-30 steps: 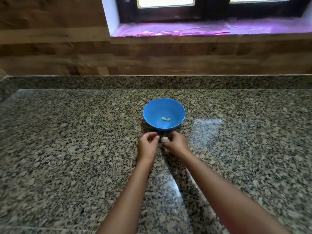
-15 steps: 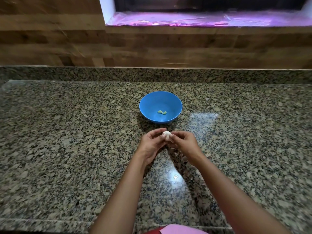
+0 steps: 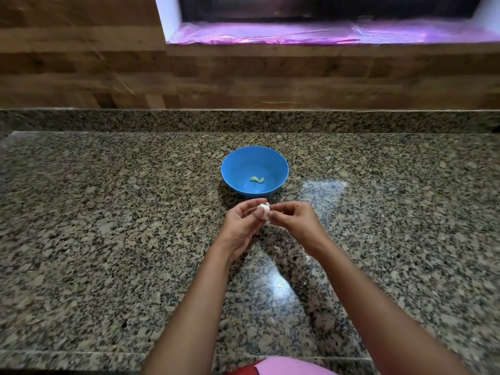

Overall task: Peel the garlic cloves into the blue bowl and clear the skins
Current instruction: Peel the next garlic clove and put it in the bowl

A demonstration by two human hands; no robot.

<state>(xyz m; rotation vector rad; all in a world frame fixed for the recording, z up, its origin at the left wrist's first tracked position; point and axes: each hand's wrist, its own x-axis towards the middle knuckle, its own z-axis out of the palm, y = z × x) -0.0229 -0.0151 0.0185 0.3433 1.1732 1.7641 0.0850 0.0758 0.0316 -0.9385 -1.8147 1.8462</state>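
I get soft daylight from the dark-framed window (image 3: pixel 324 9) at twelve o'clock, tinting its plastic-covered sill (image 3: pixel 324 33) magenta. The speckled granite countertop (image 3: pixel 108 226) shows a pale rectangular glare at three o'clock and a bright streak near six. The brown wooden wall (image 3: pixel 81 71) smears with blur; the small white garlic clove (image 3: pixel 263 208) reads sharp. Frame edges bow.

A speckled granite counter (image 3: pixel 108 239) is stretching back to a low granite upstand (image 3: pixel 135 121), brown wood panelling (image 3: pixel 81 71) is rising behind it, and shiny pink film (image 3: pixel 324 33) is lying along the sill beneath a dark window frame (image 3: pixel 270 9).
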